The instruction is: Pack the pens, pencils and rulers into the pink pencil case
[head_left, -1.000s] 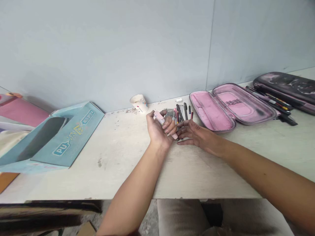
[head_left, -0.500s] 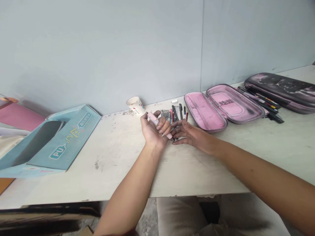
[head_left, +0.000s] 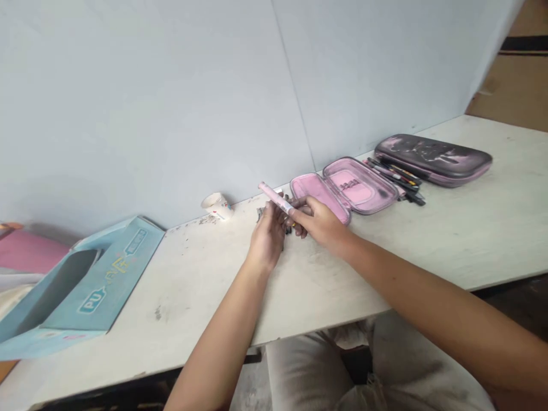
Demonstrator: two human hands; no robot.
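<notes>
A slim pink marker [head_left: 274, 197] lies across my left hand [head_left: 268, 237], its far end pointing up and left. The fingers of my left hand curl around it from below. My right hand [head_left: 317, 220] comes in from the right, with its thumb and fingertips pinching the marker's lower end. A small pile of pens [head_left: 287, 229] lies on the table under my hands, mostly hidden by them.
A pink-lined pencil case [head_left: 342, 189] lies open behind my right hand, with a dark pink case [head_left: 432, 160] and loose pens [head_left: 396, 177] beyond. A paper cup [head_left: 217, 206] lies tipped near the wall; a blue carton [head_left: 103, 279] stands at left.
The view has pulled back and swung, so everything looks smaller. The marker now sticks out from my left hand, and my right hand has moved from the pens onto its lower end.
</notes>
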